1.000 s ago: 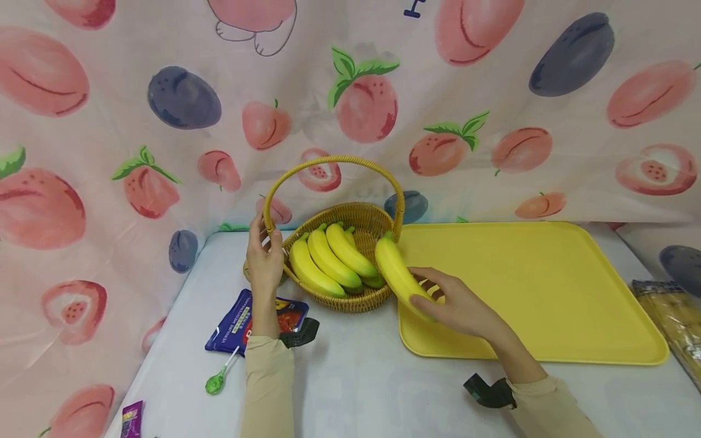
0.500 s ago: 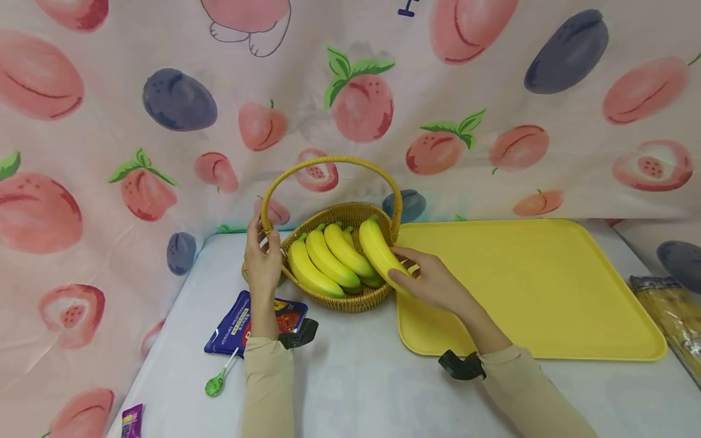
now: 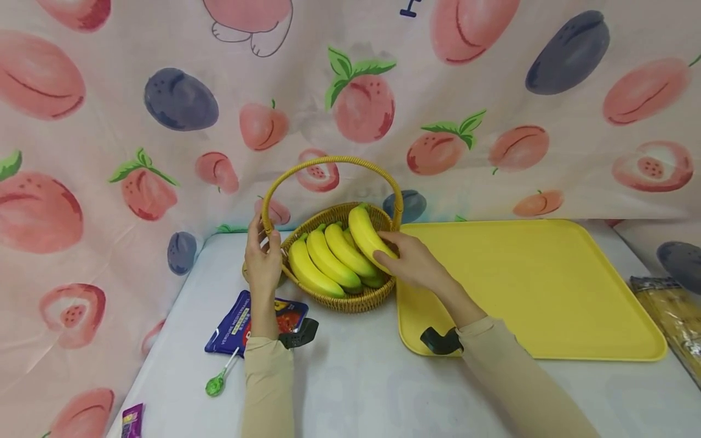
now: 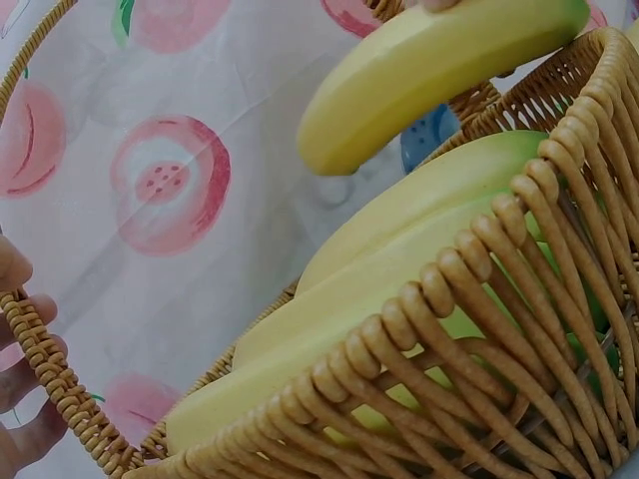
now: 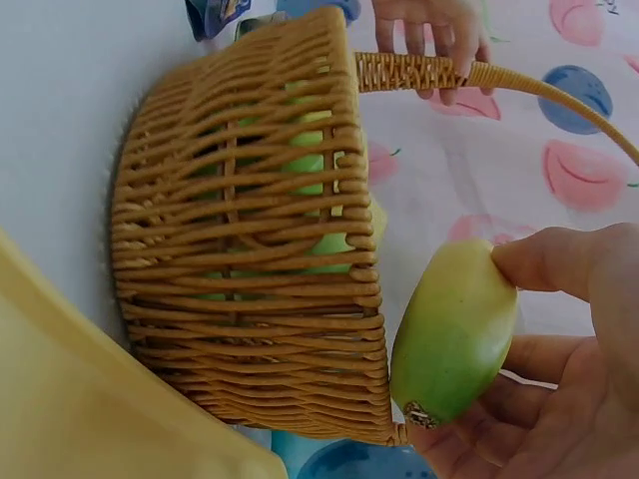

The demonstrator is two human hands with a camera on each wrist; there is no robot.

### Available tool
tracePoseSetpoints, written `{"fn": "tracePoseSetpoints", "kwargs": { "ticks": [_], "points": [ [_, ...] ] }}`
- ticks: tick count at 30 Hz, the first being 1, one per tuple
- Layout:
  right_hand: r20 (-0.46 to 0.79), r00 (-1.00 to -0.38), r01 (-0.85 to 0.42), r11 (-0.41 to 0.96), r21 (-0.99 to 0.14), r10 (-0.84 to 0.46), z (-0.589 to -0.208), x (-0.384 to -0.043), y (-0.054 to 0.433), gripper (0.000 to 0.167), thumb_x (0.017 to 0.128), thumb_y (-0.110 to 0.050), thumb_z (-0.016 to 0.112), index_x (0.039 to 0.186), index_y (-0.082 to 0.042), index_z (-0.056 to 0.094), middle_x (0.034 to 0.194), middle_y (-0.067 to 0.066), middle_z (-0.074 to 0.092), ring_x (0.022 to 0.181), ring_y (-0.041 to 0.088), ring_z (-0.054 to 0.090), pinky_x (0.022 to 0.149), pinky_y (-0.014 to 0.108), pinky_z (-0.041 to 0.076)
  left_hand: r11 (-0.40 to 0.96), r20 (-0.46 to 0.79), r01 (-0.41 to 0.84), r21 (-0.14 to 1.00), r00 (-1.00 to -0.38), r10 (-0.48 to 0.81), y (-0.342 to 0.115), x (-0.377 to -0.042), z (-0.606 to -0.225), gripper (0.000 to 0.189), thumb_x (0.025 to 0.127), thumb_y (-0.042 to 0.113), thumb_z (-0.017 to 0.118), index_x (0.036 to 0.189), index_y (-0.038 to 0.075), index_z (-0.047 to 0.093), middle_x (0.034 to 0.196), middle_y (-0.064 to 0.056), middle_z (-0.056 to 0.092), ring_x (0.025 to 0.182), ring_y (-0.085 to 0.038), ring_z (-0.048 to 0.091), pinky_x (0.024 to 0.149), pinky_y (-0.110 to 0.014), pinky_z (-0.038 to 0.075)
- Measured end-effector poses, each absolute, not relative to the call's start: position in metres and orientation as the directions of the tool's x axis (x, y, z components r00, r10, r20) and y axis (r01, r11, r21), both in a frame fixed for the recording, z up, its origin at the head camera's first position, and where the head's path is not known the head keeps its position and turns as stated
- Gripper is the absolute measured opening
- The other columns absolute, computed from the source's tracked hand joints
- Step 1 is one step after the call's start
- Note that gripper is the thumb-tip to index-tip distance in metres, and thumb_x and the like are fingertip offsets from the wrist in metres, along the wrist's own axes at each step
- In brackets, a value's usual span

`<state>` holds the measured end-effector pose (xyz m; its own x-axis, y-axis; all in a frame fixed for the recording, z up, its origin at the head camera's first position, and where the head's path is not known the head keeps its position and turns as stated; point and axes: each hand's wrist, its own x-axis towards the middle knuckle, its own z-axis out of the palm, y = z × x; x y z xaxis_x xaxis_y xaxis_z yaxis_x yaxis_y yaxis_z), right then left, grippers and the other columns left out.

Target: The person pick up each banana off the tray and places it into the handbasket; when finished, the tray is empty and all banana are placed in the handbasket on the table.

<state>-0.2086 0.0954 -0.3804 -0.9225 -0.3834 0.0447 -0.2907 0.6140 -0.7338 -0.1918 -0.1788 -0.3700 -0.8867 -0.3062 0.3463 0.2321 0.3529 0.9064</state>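
Observation:
A wicker basket (image 3: 355, 304) with a tall arched handle (image 3: 335, 159) stands on the table, holding several yellow bananas (image 3: 330, 258) side by side. At its left side my left hand (image 3: 264, 261) grips the lower part of the handle, fingers curled round it in the right wrist view. My right hand (image 3: 414, 258) pinches another banana (image 3: 364, 234) between thumb and fingers over the basket's right side. In the left wrist view this held banana (image 4: 429, 80) hangs above the others, a gap showing beneath its near end. Its greenish tip (image 5: 454, 344) is close to the rim in the right wrist view.
A yellow tray (image 3: 526, 292) lies right of the basket. Left of it are a blue food packet (image 3: 232, 325), partly hidden by the left wrist, a green lollipop (image 3: 215, 384) and a purple wrapper (image 3: 132, 421). A clear bag (image 3: 665, 310) lies at the far right.
My right hand has carried the banana leftward and away from me, from the tray's edge to over the basket. The left hand has stayed on the handle.

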Motion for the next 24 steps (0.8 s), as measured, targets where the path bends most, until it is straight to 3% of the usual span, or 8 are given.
{"fn": "tracePoseSetpoints", "kwargs": {
  "ticks": [2,7,12,20,24],
  "points": [
    [0.031,-0.923,-0.286,0.63,-0.722,-0.384,-0.38,-0.213,0.093,0.054,0.095,-0.036,0.052,0.14,-0.008,0.045,0.133,0.011,0.055,0.119,0.026,0.054,0.096,0.042,0.048,0.353,0.34,0.226,0.908,-0.889,-0.307,-0.18,-0.193,-0.371,0.049,0.098,0.009,0.046,0.146,0.014,0.035,0.139,-0.02,0.044,0.13,-0.034,0.042,0.108,-0.049,0.037],
    [-0.003,-0.915,-0.287,0.659,-0.695,-0.402,-0.379,-0.223,0.089,0.056,0.096,-0.037,0.05,0.141,-0.006,0.043,0.131,0.012,0.057,0.113,0.025,0.058,0.092,0.04,0.049,0.35,0.339,0.225,0.909,-0.887,-0.312,-0.189,-0.207,-0.39,0.048,0.098,0.015,0.047,0.145,0.024,0.037,0.139,-0.012,0.046,0.131,-0.029,0.042,0.108,-0.048,0.037],
    [-0.011,-0.905,-0.313,0.682,-0.661,-0.426,-0.377,-0.231,0.083,0.055,0.096,-0.035,0.049,0.14,-0.004,0.043,0.127,0.013,0.061,0.106,0.024,0.062,0.088,0.039,0.051,0.372,0.349,0.224,0.901,-0.883,-0.313,-0.191,-0.208,-0.393,0.049,0.098,0.021,0.047,0.145,0.031,0.036,0.138,-0.013,0.048,0.125,-0.028,0.048,0.099,-0.048,0.045],
    [-0.038,-0.907,-0.318,0.74,-0.593,-0.42,-0.375,-0.24,0.072,0.052,0.096,-0.032,0.049,0.138,-0.003,0.046,0.113,0.014,0.067,0.083,0.019,0.063,0.078,0.034,0.049,0.385,0.362,0.228,0.894,-0.876,-0.32,-0.19,-0.209,-0.391,0.048,0.098,0.02,0.047,0.144,0.03,0.037,0.136,-0.012,0.048,0.124,-0.027,0.049,0.098,-0.047,0.046],
    [-0.055,-0.907,-0.314,0.759,-0.57,-0.417,-0.375,-0.243,0.068,0.052,0.096,-0.03,0.047,0.139,-0.001,0.045,0.119,0.016,0.064,0.073,0.018,0.058,0.072,0.032,0.045,0.369,0.372,0.245,0.896,-0.87,-0.325,-0.189,-0.209,-0.392,0.048,0.097,0.016,0.048,0.144,0.026,0.038,0.137,-0.014,0.048,0.126,-0.028,0.047,0.104,-0.046,0.042]
  ]
}}
